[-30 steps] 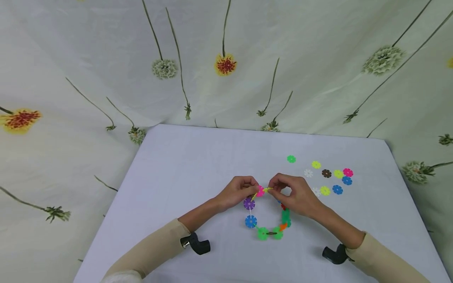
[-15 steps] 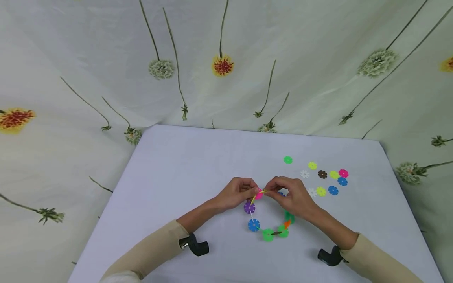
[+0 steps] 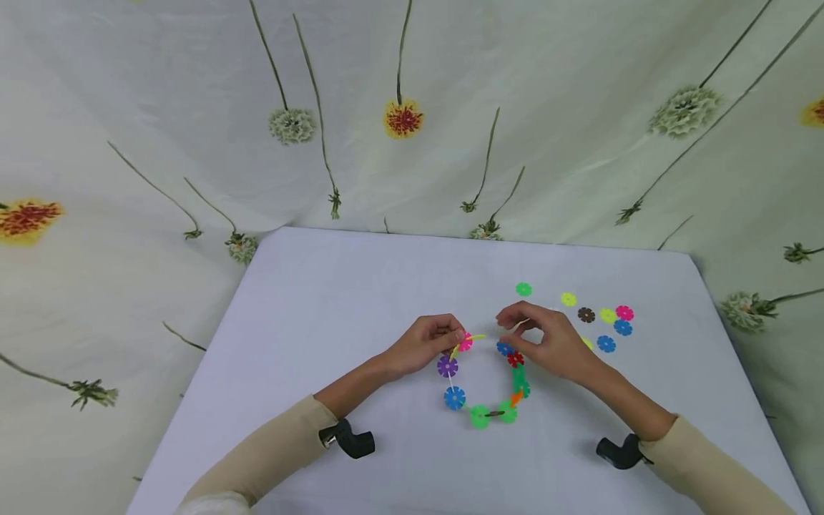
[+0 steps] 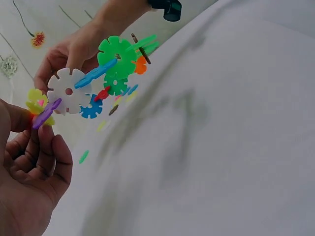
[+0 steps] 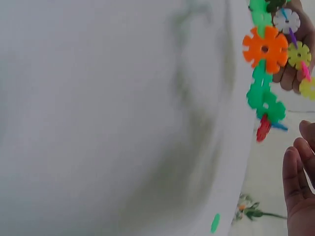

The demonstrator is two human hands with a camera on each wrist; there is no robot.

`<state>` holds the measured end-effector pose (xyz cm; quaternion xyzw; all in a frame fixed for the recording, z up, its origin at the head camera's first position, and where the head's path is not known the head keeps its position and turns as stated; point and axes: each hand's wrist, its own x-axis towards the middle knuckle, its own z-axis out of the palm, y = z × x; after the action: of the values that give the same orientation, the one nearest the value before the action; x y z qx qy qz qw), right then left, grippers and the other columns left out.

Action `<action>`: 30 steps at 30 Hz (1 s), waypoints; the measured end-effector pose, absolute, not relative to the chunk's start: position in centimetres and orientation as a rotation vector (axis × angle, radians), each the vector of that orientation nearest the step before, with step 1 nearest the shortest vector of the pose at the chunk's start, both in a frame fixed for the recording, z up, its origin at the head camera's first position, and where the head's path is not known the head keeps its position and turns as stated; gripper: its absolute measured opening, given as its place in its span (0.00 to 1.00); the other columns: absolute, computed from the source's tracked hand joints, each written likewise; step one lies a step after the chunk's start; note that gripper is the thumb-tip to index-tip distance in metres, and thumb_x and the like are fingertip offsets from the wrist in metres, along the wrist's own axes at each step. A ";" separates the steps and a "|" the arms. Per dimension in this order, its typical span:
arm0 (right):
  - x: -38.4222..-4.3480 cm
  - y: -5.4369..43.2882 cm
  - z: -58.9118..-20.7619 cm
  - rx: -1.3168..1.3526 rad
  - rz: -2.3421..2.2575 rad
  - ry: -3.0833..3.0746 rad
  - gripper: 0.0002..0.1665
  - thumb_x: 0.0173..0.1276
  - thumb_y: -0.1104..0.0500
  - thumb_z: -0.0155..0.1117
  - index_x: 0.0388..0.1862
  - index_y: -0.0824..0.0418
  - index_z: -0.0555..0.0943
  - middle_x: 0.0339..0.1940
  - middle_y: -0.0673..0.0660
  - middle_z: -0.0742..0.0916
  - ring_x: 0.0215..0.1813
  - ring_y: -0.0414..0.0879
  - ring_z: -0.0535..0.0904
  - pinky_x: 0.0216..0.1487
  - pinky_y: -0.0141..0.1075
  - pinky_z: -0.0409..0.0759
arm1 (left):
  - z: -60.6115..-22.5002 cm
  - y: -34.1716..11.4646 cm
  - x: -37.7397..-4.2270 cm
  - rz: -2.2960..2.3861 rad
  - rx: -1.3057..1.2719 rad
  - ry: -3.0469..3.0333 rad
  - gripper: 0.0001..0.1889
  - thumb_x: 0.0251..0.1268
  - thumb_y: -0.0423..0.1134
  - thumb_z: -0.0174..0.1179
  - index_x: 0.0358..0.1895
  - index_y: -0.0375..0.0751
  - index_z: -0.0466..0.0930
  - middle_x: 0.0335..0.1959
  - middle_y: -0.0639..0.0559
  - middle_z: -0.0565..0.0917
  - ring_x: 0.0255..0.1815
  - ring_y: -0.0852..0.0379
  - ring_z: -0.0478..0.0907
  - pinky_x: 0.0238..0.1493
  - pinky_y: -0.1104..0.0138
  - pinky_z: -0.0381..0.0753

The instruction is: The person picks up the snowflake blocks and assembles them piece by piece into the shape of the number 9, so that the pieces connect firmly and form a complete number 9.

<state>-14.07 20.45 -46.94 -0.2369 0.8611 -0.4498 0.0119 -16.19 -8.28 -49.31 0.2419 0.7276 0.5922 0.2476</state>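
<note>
A chain of slotted snowflake discs (image 3: 480,417) in several colours hangs in an almost closed ring between the hands. My left hand (image 3: 425,345) pinches it at the upper left, near the pink disc (image 3: 466,342) and the purple disc (image 3: 447,366). A yellow disc (image 3: 478,337), seen edge-on, juts from the pink one toward the gap. Across that gap is the chain's other end, with a blue disc (image 3: 505,348) and a red disc (image 3: 515,359). Beside this end my right hand (image 3: 547,340) has thumb and fingers parted, with nothing between them; the right wrist view shows it apart from the chain.
Loose discs lie on the white table (image 3: 335,286) to the right and beyond: a green disc (image 3: 524,289), a brown disc (image 3: 586,315), a pink disc (image 3: 624,312), a blue disc (image 3: 606,344) and several others. A flowered cloth (image 3: 360,164) hangs behind the table's far edge.
My right hand has let go at the yellow disc and drawn away to the right, its fingers parting. The blue and red discs now show. My left hand keeps its pinch.
</note>
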 end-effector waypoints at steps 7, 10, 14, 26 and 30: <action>-16.5 24.7 -48.7 -0.391 -1.074 2.848 0.20 0.72 0.61 0.75 0.61 0.62 0.84 0.56 0.61 0.90 0.55 0.54 0.86 0.53 0.37 0.87 | -49.3 -8.8 -16.1 1.612 0.647 1.981 0.11 0.85 0.37 0.54 0.52 0.32 0.81 0.32 0.56 0.77 0.32 0.61 0.73 0.39 0.72 0.75; -17.1 26.2 -49.4 -0.290 -0.930 2.891 0.22 0.72 0.60 0.74 0.62 0.64 0.83 0.56 0.63 0.88 0.55 0.57 0.84 0.55 0.47 0.88 | -49.5 -8.9 -16.0 1.624 0.642 1.973 0.11 0.85 0.37 0.54 0.52 0.31 0.81 0.32 0.56 0.77 0.32 0.62 0.73 0.38 0.72 0.75; -17.6 27.2 -50.1 -0.203 -0.825 2.930 0.24 0.70 0.58 0.75 0.62 0.67 0.83 0.53 0.66 0.86 0.53 0.60 0.84 0.56 0.56 0.87 | -49.5 -9.1 -15.9 1.637 0.629 1.964 0.11 0.85 0.37 0.55 0.52 0.31 0.81 0.32 0.56 0.77 0.31 0.63 0.72 0.38 0.73 0.75; -18.6 27.5 -50.5 -0.128 -0.782 2.915 0.20 0.72 0.58 0.73 0.56 0.68 0.82 0.50 0.67 0.86 0.50 0.59 0.84 0.54 0.54 0.87 | -49.6 -9.4 -15.9 1.610 0.624 1.955 0.11 0.85 0.37 0.55 0.52 0.32 0.81 0.32 0.55 0.77 0.31 0.62 0.73 0.38 0.73 0.75; -18.7 27.6 -50.5 -0.133 -0.783 2.918 0.17 0.71 0.58 0.73 0.53 0.64 0.79 0.46 0.64 0.88 0.46 0.57 0.84 0.48 0.48 0.86 | -49.7 -9.5 -15.9 1.607 0.620 1.957 0.10 0.85 0.37 0.55 0.52 0.32 0.81 0.32 0.56 0.78 0.32 0.62 0.73 0.38 0.73 0.76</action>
<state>-18.67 27.62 -50.54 -0.0439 0.9632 -0.2585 0.0585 -15.95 -9.53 -49.70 0.2295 0.7240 0.5945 0.2641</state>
